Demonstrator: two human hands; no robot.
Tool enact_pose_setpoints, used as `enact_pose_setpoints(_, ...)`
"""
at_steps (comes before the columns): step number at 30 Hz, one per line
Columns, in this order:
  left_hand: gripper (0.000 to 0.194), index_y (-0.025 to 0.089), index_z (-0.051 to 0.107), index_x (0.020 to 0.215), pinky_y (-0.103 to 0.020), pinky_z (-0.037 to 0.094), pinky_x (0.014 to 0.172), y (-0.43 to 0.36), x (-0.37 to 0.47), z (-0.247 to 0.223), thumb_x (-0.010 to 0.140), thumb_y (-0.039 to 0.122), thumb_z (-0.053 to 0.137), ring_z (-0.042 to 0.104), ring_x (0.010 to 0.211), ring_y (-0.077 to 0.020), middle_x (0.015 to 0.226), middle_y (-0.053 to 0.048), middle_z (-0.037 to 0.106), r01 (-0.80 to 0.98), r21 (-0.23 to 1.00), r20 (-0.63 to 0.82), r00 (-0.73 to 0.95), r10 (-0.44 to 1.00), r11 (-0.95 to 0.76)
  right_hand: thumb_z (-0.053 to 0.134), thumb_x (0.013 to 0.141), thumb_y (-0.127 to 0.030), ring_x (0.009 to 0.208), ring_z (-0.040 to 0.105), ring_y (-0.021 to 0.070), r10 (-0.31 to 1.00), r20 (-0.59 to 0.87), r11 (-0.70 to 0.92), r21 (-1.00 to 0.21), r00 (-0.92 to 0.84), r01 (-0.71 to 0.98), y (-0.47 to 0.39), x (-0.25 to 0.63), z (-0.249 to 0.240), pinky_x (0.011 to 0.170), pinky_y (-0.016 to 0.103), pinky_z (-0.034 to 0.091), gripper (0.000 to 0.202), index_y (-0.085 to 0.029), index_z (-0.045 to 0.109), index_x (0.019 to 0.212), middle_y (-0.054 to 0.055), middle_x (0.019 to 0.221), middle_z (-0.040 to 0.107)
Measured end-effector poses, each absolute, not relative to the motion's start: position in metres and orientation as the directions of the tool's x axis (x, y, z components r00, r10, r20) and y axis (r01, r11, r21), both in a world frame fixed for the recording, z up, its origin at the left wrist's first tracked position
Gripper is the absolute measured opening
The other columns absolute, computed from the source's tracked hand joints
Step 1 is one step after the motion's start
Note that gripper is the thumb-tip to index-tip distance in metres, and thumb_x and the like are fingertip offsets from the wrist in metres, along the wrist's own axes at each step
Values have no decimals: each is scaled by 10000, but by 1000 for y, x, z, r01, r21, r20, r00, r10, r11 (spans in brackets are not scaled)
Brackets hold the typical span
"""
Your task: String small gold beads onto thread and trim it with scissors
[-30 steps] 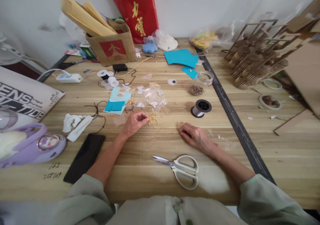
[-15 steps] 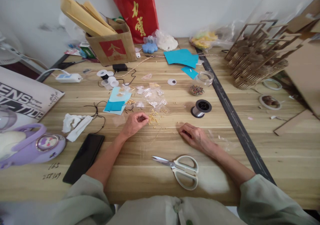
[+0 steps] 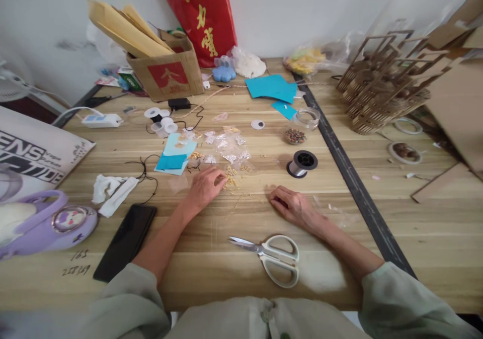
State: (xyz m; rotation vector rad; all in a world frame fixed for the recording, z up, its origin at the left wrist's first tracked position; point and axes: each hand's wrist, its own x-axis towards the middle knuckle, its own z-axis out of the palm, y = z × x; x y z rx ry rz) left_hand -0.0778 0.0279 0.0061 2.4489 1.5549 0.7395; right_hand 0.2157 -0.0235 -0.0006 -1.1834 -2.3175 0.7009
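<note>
My left hand [image 3: 207,187] rests at the left edge of a loose pile of small gold beads [image 3: 231,177], thumb and fingers brought together at the beads. Whatever is between those fingertips is too small to make out. Across from it, my right hand [image 3: 292,203] lies on the table with fingers curled and tips pressed together; what they hold, if anything, is hidden. A thin strand with gold beads [image 3: 237,204] runs over the wood between both hands. White-handled scissors [image 3: 260,249] lie below, blades pointing left.
Small clear bags [image 3: 230,148] lie behind the beads, beside blue paper pieces [image 3: 171,161]. A wire spool [image 3: 302,164] and a tub of mixed beads [image 3: 295,136] stand to the right. A black phone [image 3: 126,241] lies left of my forearm. Wooden baskets [image 3: 377,92] stand at the far right.
My left hand has shifted slightly right, its fingertips now at the edge of the gold beads. My right hand has stayed in place. The whole view has tilted slightly.
</note>
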Motion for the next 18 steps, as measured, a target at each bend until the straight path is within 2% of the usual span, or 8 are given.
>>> enact_pose_setpoints(5, 103, 185, 661, 897, -303, 461, 774, 35, -71, -1, 834, 171, 580, 611, 839, -193, 907, -56, 658, 828, 379, 268, 331, 905, -414, 432, 936, -188, 785, 614, 164, 826, 162, 510, -623, -540, 594, -23, 216, -1, 749, 281, 473, 126, -205, 552, 902, 56, 893, 614)
enact_pose_setpoints(11, 101, 186, 637, 740, -300, 461, 738, 38, -72, -5, 805, 141, 575, 591, 773, -183, 817, -46, 634, 797, 469, 251, 292, 923, -380, 423, 935, -189, 773, 608, 168, 820, 176, 518, -635, -545, 574, -22, 216, -1, 735, 287, 476, 139, -202, 560, 909, 63, 880, 613)
enact_pose_setpoints(18, 73, 178, 649, 739, -261, 480, 648, 41, -73, -1, 780, 210, 598, 590, 644, -141, 726, -22, 660, 678, 658, 282, 182, 942, -327, 425, 931, -192, 735, 596, 158, 824, 179, 517, -627, -538, 583, -22, 216, -1, 698, 271, 468, 148, -206, 568, 894, 54, 859, 608)
